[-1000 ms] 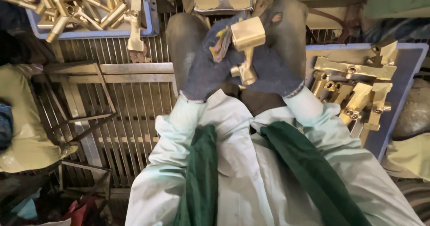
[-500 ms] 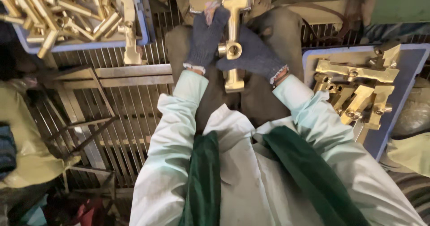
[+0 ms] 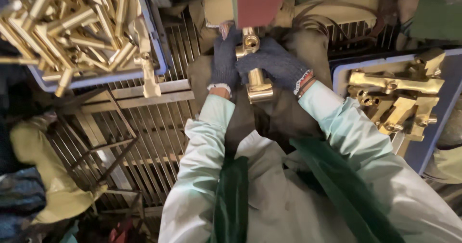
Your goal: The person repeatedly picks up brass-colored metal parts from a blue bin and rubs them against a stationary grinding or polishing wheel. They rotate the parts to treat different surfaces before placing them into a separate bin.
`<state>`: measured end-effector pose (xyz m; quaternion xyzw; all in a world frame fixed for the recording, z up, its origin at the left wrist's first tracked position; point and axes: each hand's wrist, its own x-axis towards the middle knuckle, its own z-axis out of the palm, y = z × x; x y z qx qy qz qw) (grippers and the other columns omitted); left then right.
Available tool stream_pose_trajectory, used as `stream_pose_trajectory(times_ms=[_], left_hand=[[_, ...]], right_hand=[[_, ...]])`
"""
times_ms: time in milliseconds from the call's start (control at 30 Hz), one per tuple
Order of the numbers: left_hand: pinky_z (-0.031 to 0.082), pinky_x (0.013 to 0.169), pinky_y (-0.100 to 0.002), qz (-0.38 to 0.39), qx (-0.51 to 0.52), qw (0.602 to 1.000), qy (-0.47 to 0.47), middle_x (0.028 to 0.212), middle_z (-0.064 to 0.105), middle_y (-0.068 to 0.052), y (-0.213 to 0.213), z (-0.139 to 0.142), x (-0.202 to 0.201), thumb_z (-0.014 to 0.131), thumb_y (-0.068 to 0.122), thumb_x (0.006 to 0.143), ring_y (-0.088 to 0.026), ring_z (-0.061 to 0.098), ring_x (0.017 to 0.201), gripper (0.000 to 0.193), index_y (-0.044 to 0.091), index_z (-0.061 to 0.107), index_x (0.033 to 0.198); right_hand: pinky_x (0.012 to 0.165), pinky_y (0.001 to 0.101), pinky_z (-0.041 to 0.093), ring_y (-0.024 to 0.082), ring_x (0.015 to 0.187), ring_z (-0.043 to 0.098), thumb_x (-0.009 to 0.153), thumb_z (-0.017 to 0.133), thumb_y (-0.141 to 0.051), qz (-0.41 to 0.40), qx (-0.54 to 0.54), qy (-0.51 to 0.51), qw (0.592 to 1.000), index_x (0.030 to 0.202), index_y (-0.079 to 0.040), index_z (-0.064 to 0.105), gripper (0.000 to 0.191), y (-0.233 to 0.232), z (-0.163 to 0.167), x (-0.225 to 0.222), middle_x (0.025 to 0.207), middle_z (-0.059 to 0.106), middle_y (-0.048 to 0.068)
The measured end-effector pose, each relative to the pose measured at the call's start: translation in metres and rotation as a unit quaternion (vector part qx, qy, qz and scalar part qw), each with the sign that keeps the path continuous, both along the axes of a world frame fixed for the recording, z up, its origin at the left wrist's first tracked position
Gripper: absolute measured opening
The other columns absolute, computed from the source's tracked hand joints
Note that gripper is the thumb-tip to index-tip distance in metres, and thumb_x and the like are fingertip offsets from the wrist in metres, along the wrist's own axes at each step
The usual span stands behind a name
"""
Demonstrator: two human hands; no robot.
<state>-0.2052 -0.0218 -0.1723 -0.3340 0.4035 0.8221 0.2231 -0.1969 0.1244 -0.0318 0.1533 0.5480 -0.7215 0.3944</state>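
At the far left a yellowish cloth bundle [image 3: 36, 175] lies low beside a metal grate [image 3: 144, 142] of thin bars that spans the area under the work. Above it, at the upper left, a blue tray [image 3: 159, 55] is heaped with brass castings [image 3: 62, 26], long and angled, and one brass piece [image 3: 149, 77] hangs over the tray's near rim onto the grate. In the middle, the person's arms in pale green sleeves [image 3: 207, 137] reach forward, with a dark green apron strap [image 3: 233, 199] running down the chest. The left hand [image 3: 224, 60], in a dark knitted glove, is closed around the left side of a brass fitting [image 3: 255, 79]; the right hand [image 3: 274, 62], gloved alike, is wrapped over its upper right side. The fitting stands roughly upright between the two hands, its round open end pointing down toward the person and its top pressed up against a reddish sanding belt [image 3: 257, 2] at the top centre. To the right, a second blue tray [image 3: 433, 147] holds a smaller pile of chunky brass bodies [image 3: 394, 98], well apart from the hands.
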Motion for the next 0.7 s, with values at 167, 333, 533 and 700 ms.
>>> stream_pose_trajectory(times_ms=[167, 333, 533, 700], left_hand=[[0.059, 0.072, -0.036, 0.010, -0.040, 0.999, -0.015, 0.103, 0.067, -0.017, 0.001, -0.019, -0.013, 0.069, 0.027, 0.091, -0.021, 0.071, 0.082, 0.042, -0.005, 0.060, 0.117], [0.059, 0.064, -0.037, -0.006, -0.022, 1.000, -0.007, 0.095, 0.068, -0.017, -0.002, -0.014, 0.002, 0.066, 0.033, 0.093, -0.024, 0.071, 0.075, 0.043, -0.004, 0.059, 0.113], [0.053, 0.066, -0.031, -0.031, -0.028, 0.981, 0.191, 0.096, 0.069, -0.009, -0.001, 0.003, 0.038, 0.074, 0.023, 0.101, -0.016, 0.065, 0.079, 0.033, -0.007, 0.068, 0.114], [0.053, 0.067, -0.026, -0.043, -0.139, 0.944, 0.297, 0.098, 0.070, -0.002, -0.016, 0.014, 0.053, 0.074, 0.024, 0.097, -0.009, 0.063, 0.079, 0.032, 0.000, 0.067, 0.118]], right_hand=[[0.069, 0.0333, 0.060, 0.018, 0.075, 0.072, 0.081, 0.076, -0.021, -0.045, -0.028, -0.019, 0.998, 0.104, 0.001, 0.069, 0.032, -0.002, -0.009, -0.014, 0.087, 0.073, 0.009], [0.072, 0.0300, 0.059, 0.016, 0.080, 0.072, 0.083, 0.075, -0.022, -0.015, 0.021, -0.004, 1.000, 0.102, 0.001, 0.072, 0.030, 0.001, -0.010, 0.000, 0.089, 0.074, 0.007], [0.079, 0.0362, 0.062, 0.021, 0.091, 0.073, 0.071, 0.081, -0.023, 0.072, 0.070, 0.136, 0.986, 0.132, -0.002, 0.055, 0.069, 0.008, -0.009, 0.049, 0.108, 0.072, 0.011], [0.104, 0.0438, 0.049, 0.035, 0.125, 0.058, 0.075, 0.092, -0.032, 0.172, 0.248, 0.378, 0.875, 0.152, 0.000, 0.034, 0.101, 0.010, -0.016, 0.066, 0.141, 0.055, 0.021]])
